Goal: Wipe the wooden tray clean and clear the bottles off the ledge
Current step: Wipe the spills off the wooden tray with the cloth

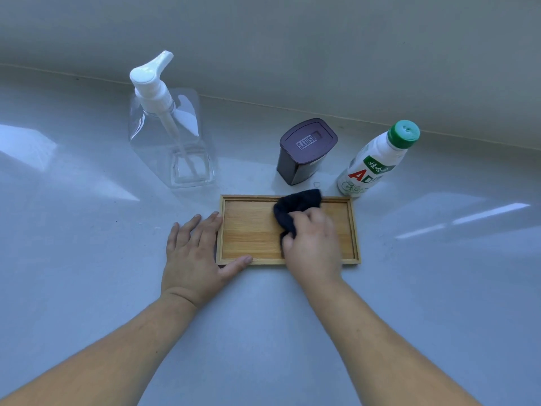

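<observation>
Right hand (311,243) clamped on dark cloth (295,205) inside wooden tray (251,230), left hand (194,250) flat, bracing its edge; a long stroke may topple the nearby green-capped bottle (377,159).

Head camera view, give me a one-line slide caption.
Right hand wipes wooden tray with dark cloth; left hand steadies it.

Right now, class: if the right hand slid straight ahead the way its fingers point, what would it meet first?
Probably the tray's far rim, then the dark purple container beyond it. The right hand already presses the dark cloth; depth is uncertain.
</observation>
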